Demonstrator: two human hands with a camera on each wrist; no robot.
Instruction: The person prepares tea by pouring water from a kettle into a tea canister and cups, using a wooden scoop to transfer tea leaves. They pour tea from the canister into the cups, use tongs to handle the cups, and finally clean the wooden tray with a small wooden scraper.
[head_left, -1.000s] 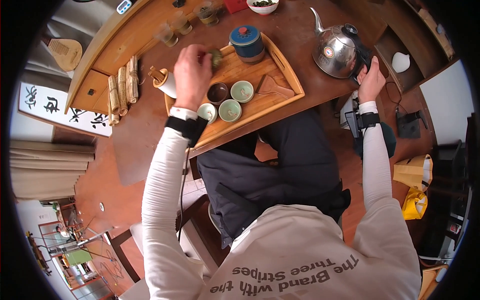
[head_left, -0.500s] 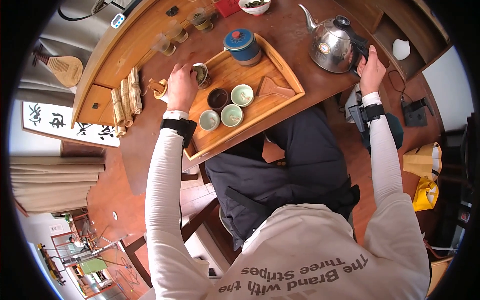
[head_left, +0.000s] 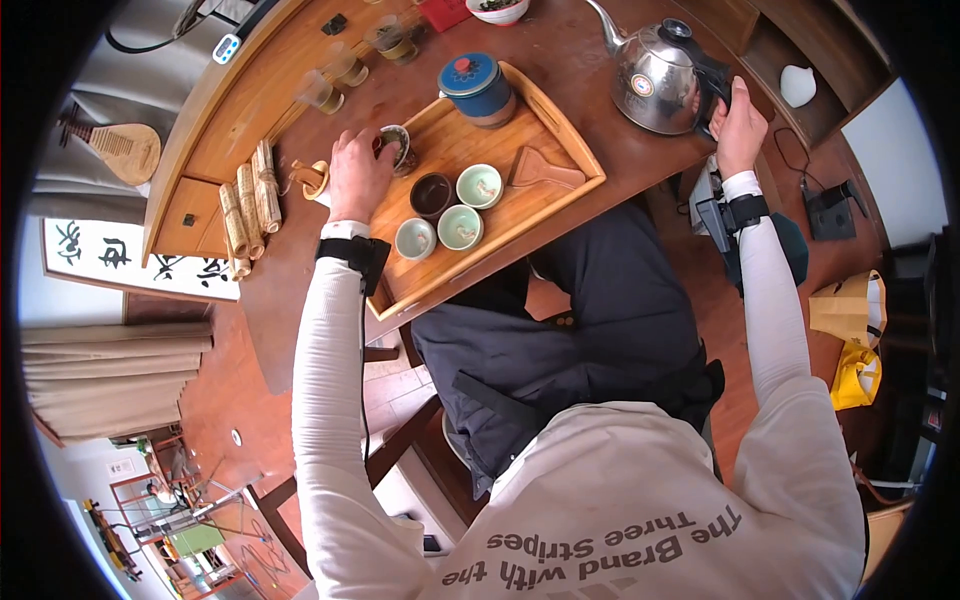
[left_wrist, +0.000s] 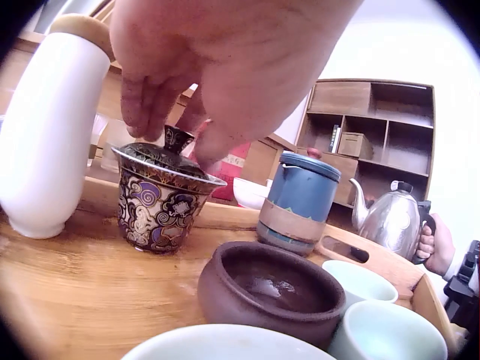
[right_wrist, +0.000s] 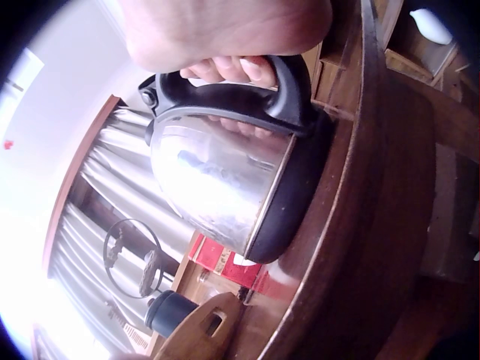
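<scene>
In the left wrist view a dark gaiwan [left_wrist: 161, 217] with a gold and purple pattern stands upright on the wooden tray [left_wrist: 82, 277]. Its lid [left_wrist: 150, 156] lies over the cup, and my left hand [head_left: 360, 178] pinches the knob [left_wrist: 177, 139] from above. A white tool holder [left_wrist: 56, 127] stands beside it. My right hand [head_left: 740, 125] grips the black handle of a steel kettle [head_left: 655, 80] at the right of the table, its spout toward the far side. A blue canister [head_left: 475, 85] is at the tray's far end.
A brown bowl [head_left: 431, 195] and pale green cups [head_left: 461, 228] sit on the tray near a wooden scoop-like piece [head_left: 545, 172]. Rolled bamboo bundles [head_left: 264, 185] lie to the left. Glass cups [head_left: 320, 92] and a white bowl [head_left: 498, 10] are at the back.
My left hand has drawn back toward me and left from where a greenish round thing showed at its fingertips; now the gaiwan shows there. The right hand keeps its grip on the kettle.
</scene>
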